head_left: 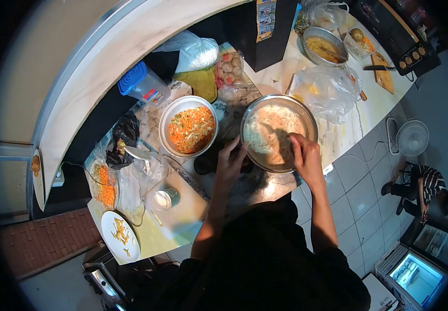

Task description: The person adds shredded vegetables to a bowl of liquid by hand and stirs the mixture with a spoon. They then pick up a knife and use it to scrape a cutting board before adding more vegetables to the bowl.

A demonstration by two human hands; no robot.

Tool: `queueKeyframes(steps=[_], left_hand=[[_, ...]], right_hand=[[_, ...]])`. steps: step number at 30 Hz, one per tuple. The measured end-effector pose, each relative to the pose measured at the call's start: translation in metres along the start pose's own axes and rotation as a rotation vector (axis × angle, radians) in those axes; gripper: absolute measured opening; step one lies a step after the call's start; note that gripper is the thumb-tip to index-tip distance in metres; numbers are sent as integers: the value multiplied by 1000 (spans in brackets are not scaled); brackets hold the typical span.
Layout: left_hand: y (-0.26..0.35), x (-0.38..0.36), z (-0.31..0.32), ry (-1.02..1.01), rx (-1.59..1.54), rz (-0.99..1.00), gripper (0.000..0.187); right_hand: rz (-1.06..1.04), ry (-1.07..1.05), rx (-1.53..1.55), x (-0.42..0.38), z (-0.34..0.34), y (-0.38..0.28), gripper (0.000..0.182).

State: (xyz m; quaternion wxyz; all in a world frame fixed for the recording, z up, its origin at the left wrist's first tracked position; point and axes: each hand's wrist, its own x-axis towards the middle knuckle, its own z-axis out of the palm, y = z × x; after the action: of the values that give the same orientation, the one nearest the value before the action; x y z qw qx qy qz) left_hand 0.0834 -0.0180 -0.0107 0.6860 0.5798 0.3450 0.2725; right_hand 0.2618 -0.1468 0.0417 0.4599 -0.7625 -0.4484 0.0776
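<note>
A round metal bowl point(312, 115) holds a pale, wet-looking mixture point(277, 118), partly in shadow. At the bowl's near left rim is my left hand point(229, 161), its fingers closed against the edge. Over the right side of the same bowl, my right hand point(307, 157) has its fingers pinched together at the mixture; whatever is between them is hidden. Left of the metal bowl stands a white bowl point(162, 127) filled with shredded orange, white and green vegetables point(193, 130).
A clear plastic bag point(327, 93) lies right of the bowl, with a metal colander point(307, 36) behind. Leftward are an open jar point(166, 199), a white plate point(111, 248) and a blue-lidded container point(135, 80). A person point(426, 191) sits at the right, near a fan point(412, 138).
</note>
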Motion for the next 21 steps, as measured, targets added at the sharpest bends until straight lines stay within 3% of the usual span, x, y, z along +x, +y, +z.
queueKeyframes(steps=[3, 5, 11, 13, 18, 21], left_hand=[[-3, 1, 0, -4, 18, 42, 43], [-3, 0, 0, 0, 21, 99, 43], [6, 0, 1, -2, 107, 56, 44], [3, -1, 1, 2, 86, 103, 43], [1, 0, 1, -12, 76, 120, 43], [1, 1, 0, -5, 100, 120, 43]], right_hand=[[0, -129, 72, -6, -22, -8, 19], [201, -267, -64, -6, -43, -10, 20], [125, 56, -83, 17, -19, 4, 24], [-6, 153, -60, 24, 2, 2, 23], [16, -146, 48, 4, -4, -13, 19], [116, -322, 7, 0, -46, -25, 19]])
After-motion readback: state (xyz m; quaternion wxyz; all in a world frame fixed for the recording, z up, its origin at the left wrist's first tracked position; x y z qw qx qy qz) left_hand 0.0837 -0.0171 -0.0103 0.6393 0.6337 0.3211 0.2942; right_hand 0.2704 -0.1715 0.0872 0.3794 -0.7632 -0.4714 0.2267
